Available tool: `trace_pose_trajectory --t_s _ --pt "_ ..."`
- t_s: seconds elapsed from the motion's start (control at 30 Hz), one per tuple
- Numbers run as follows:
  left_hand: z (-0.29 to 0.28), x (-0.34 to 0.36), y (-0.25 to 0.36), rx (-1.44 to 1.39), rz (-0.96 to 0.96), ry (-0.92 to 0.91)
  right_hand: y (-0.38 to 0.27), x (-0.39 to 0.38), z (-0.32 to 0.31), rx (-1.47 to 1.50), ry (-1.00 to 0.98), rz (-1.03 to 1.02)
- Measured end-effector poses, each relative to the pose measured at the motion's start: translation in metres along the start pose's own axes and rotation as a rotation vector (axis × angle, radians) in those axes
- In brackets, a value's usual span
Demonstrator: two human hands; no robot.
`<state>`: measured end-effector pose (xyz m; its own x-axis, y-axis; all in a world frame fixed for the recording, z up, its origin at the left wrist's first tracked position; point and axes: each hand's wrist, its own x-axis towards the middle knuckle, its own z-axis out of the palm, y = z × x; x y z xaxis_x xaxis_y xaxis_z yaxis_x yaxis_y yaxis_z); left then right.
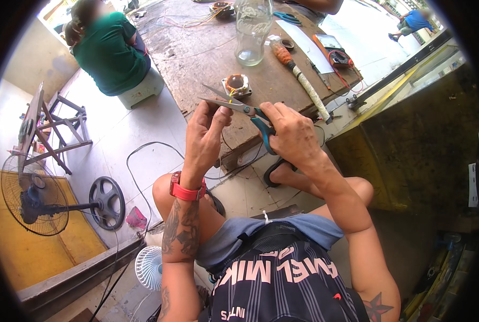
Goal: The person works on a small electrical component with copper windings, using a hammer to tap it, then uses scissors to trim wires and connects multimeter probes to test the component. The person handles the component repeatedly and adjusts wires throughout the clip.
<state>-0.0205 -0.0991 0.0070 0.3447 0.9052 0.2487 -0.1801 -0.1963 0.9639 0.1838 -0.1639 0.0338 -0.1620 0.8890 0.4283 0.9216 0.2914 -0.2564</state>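
Observation:
My right hand (290,126) grips a pair of scissors (245,109) by its teal and black handles. Their blades are spread and point left, over my left fingertips. My left hand (204,131) is closed in a pinch just below the blades; what it holds, if anything, is too small to make out. A bit of yellow shows between the blades, and I cannot tell whether it joins my fingers or lies behind. Just beyond the blades, a small motor stator (237,85) with copper windings and a pale square frame rests near the wooden table's edge.
On the worn wooden table (196,70) stand a glass bottle (253,37), a hammer with a wrapped handle (301,78) and a multimeter (340,58). Another wired stator (222,9) lies farther back. A person in green (108,51) sits at left, near a standing fan (33,198).

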Motion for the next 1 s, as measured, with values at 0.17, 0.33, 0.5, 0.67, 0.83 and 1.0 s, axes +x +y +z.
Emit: trace_pose_trajectory --t_s 0.17,0.33,0.5,0.67,0.83,1.0 --pt "0.002 0.000 -0.001 -0.168 0.003 0.011 -0.001 0.002 0.000 0.007 0.017 -0.031" --pt "0.001 0.000 0.000 -0.066 0.004 0.001 0.000 -0.001 0.005 0.025 -0.005 -0.006" --pt "0.004 0.001 -0.004 -0.063 -0.012 -0.007 -0.002 -0.007 0.014 0.007 0.021 0.052" --pt "0.002 -0.001 -0.006 0.010 -0.087 -0.006 -0.004 -0.005 0.011 0.021 0.003 0.070" --pt "0.001 -0.002 -0.007 -0.099 -0.111 -0.012 -0.004 -0.002 0.007 0.065 -0.032 0.062" --pt "-0.001 -0.002 -0.007 -0.109 -0.161 -0.026 -0.001 -0.002 0.012 0.096 -0.031 0.040"
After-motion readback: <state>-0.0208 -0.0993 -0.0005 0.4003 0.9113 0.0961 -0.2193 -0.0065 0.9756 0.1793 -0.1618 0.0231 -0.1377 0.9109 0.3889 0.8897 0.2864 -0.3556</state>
